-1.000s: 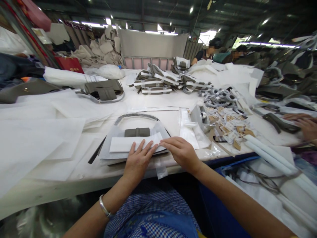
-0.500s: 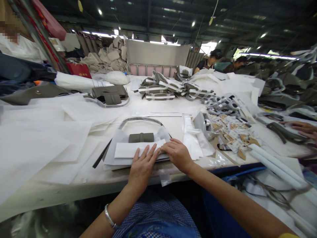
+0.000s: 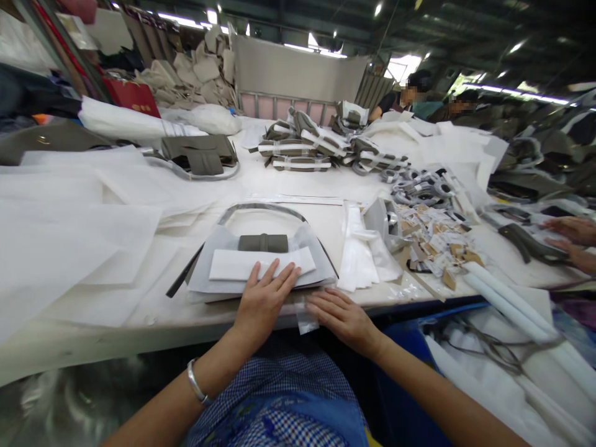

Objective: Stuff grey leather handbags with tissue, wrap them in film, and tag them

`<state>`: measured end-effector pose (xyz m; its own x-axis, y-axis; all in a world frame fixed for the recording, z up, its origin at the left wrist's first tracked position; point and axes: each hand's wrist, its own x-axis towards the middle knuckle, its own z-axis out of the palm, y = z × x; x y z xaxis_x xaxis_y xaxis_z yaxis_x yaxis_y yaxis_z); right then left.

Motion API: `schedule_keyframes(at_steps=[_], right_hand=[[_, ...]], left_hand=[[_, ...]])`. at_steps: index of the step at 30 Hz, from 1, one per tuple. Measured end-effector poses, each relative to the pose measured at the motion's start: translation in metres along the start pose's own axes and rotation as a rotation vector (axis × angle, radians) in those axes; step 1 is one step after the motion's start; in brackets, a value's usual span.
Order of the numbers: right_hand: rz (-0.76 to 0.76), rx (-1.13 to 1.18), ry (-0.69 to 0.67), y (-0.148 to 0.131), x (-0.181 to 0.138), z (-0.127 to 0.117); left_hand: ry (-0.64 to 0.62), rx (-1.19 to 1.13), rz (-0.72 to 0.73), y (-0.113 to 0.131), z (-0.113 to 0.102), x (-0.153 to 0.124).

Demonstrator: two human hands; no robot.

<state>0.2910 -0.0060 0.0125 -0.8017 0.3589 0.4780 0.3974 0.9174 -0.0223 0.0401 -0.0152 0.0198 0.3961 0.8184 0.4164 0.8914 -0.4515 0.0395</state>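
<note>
My left hand [image 3: 263, 298] lies flat with fingers spread on a folded white foam strip [image 3: 228, 266]. That strip rests on a sheet of white tissue paper [image 3: 198, 273] covering most of an olive handbag. Above the strip, the bag's small olive flap piece [image 3: 263, 243] shows, and its wrapped handle [image 3: 261, 207] arches away from me. My right hand [image 3: 347, 318] is at the table's front edge, fingers stretched out, at a small clear plastic piece [image 3: 306, 321] hanging over the edge. Whether its fingertips pinch the plastic is unclear.
White sheets [image 3: 65, 242] spread across the left. Wrapped olive bags [image 3: 298, 149] are piled at the back, and another handbag [image 3: 200, 155] lies back left. To the right are white strips [image 3: 356, 254], a heap of tags [image 3: 433, 236] and rolled straps [image 3: 423, 186]. A co-worker's hands [image 3: 575, 239] work far right.
My right hand has left the right end of the foam strip and moved down towards me to the table edge. My left hand stays on the strip. The camera view has tilted down.
</note>
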Motion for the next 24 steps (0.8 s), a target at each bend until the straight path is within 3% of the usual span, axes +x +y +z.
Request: schedule_keyframes(at_steps=[4, 7, 15, 19, 24], right_hand=[[-0.025, 0.053, 0.1, -0.002, 0.014, 0.021], [0.001, 0.112, 0.161, -0.006, 0.022, 0.022], [0.073, 0.097, 0.199, -0.02, 0.034, -0.015], [0.08, 0.004, 0.149, -0.013, 0.056, -0.031], [-0.023, -0.13, 0.107, 0.007, 0.076, -0.034]], left_hand=[[-0.003, 0.018, 0.014, -0.001, 0.001, 0.001], [0.001, 0.025, 0.015, 0.001, 0.001, 0.0], [0.014, 0.028, 0.041, 0.007, 0.002, -0.004], [0.024, 0.041, 0.056, 0.007, 0.001, -0.003], [0.071, 0.031, 0.078, 0.006, 0.001, -0.002]])
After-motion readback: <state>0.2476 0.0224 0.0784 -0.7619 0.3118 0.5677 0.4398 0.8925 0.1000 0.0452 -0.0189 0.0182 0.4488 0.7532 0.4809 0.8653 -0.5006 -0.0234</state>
